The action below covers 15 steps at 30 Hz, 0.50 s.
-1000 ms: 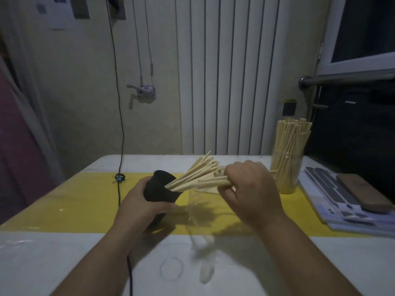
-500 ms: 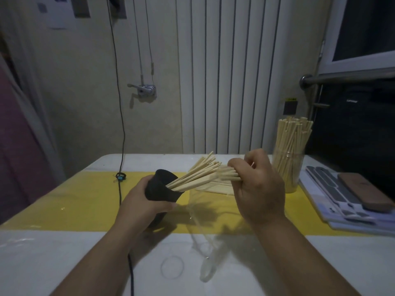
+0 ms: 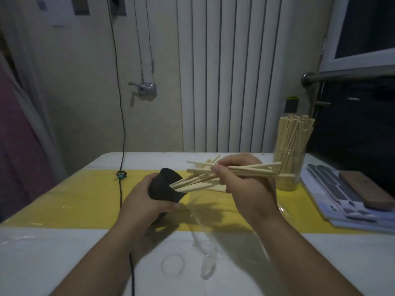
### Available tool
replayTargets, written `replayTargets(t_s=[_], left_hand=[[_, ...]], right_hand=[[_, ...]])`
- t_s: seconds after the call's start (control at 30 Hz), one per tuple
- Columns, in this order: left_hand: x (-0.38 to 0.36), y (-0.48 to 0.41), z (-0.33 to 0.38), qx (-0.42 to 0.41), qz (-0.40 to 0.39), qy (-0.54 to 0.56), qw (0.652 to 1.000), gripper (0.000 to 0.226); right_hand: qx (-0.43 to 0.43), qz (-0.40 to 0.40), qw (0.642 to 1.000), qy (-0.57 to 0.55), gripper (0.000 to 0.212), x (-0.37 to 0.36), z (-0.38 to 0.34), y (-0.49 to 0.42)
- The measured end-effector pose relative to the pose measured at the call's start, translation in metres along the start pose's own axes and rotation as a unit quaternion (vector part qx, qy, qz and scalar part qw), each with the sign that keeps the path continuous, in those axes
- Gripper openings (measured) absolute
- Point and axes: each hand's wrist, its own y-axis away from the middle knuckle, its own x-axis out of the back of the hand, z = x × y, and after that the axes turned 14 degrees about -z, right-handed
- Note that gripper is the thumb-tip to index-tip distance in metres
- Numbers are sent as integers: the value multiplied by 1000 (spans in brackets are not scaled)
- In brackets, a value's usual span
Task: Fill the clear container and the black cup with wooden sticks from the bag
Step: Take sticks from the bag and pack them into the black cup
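Observation:
My left hand [image 3: 145, 199] grips the black cup [image 3: 163, 188], tilted with its mouth toward the right, above the yellow strip of the table. My right hand [image 3: 245, 182] holds a bundle of wooden sticks [image 3: 241, 170] lying roughly level; some stick ends reach into the cup's mouth, others fan out above it. The clear container [image 3: 289, 167] stands upright at the back right, packed with sticks. A clear plastic bag [image 3: 205, 238] lies flat on the table below my hands, and a few loose sticks [image 3: 210, 162] lie behind my right hand.
A black cable [image 3: 120, 184] runs down the wall and across the table on the left. Grey sheets with a brown block [image 3: 363, 189] lie at the right edge. A clear round lid [image 3: 173, 264] lies near the front. The table [image 3: 53, 253] is white with a yellow band.
My right hand has turned and shifted right, bringing the stick bundle from a steep slant to nearly level. The cup in my left hand has barely moved.

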Motion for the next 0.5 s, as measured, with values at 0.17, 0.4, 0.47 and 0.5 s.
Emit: replayTargets(t_s=[0.17, 0.4, 0.47, 0.5], left_hand=[[-1, -1, -1, -11, -10, -18, 1000, 65], [-2, -3, -3, -9, -4, -36, 999, 66], [-2, -5, -4, -11, -3, -45, 999, 67], [-3, -6, -5, -12, -2, -49, 999, 67]], right_hand=[[-66, -60, 989, -117, 7, 2, -5, -2], [-112, -56, 975, -185, 18, 3, -7, -3], [-105, -70, 980, -153, 12, 3, -6, -2], [-99, -73, 982, -141, 12, 3, -6, -1]])
